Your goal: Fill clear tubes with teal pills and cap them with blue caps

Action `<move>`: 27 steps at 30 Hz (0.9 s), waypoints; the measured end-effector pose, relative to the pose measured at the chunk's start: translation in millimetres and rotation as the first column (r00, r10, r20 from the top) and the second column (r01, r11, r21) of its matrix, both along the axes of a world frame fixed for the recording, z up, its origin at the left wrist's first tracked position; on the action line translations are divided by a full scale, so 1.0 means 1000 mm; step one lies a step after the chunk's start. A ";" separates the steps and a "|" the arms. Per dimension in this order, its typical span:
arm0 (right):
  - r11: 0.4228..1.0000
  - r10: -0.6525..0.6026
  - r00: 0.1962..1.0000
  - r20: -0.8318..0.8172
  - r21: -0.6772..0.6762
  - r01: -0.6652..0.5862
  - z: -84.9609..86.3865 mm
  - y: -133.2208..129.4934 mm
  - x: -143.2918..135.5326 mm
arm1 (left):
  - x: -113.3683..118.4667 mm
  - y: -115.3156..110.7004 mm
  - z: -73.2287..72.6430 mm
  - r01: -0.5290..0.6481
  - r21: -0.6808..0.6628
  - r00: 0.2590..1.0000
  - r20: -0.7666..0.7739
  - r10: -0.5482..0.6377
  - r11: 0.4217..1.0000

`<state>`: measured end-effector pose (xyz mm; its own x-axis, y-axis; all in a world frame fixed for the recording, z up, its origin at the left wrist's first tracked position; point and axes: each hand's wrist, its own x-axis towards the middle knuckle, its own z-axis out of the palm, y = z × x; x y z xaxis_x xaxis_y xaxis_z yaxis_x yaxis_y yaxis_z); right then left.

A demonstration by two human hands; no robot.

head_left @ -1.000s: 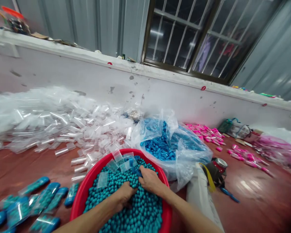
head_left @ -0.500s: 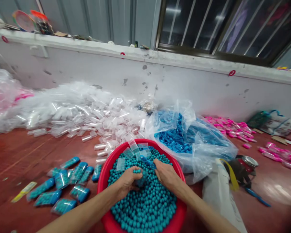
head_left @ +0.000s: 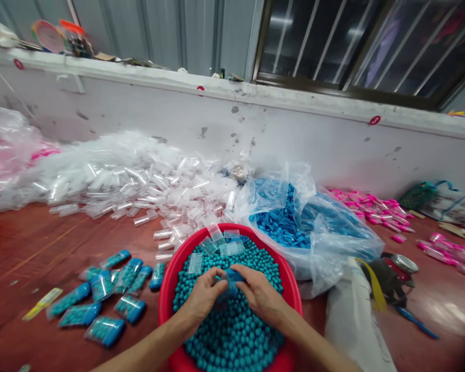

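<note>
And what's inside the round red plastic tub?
Small round teal beads, with clear rectangular plastic pieces on top. Whatever lies beneath, including the bottom of the tub, is covered.

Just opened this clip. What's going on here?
A person's left hand holds a small clear case, and the right hand holds a blue cap right against it, over a red tub of teal beads. Whether the cap is fully on is hard to tell. Bead-filled cases with blue ends lie left of the tub; an open bag of blue pieces sits just beyond it.
</note>
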<state>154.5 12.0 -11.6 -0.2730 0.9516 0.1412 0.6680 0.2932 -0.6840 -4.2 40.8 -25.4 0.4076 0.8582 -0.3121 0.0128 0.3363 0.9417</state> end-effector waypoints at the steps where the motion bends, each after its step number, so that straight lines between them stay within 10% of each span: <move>1: 1.000 0.003 1.000 -0.021 -0.024 -0.004 0.001 -0.001 0.000 | -0.001 -0.001 -0.001 0.012 -0.036 1.000 0.024 -0.011 0.999; 8: 0.956 -0.077 0.975 -0.211 -0.293 0.012 0.006 -0.004 -0.002 | -0.005 -0.009 -0.002 0.092 -0.146 0.993 0.085 -0.080 0.985; 15: 0.993 -0.076 0.992 -0.100 -0.092 0.067 0.003 -0.004 -0.003 | -0.005 -0.009 -0.003 0.070 -0.066 0.998 0.011 -0.069 0.995; 27: 0.954 -0.003 0.972 -0.234 -0.291 -0.067 0.018 -0.001 0.002 | -0.005 -0.011 -0.007 0.051 0.036 0.999 0.010 -0.051 0.998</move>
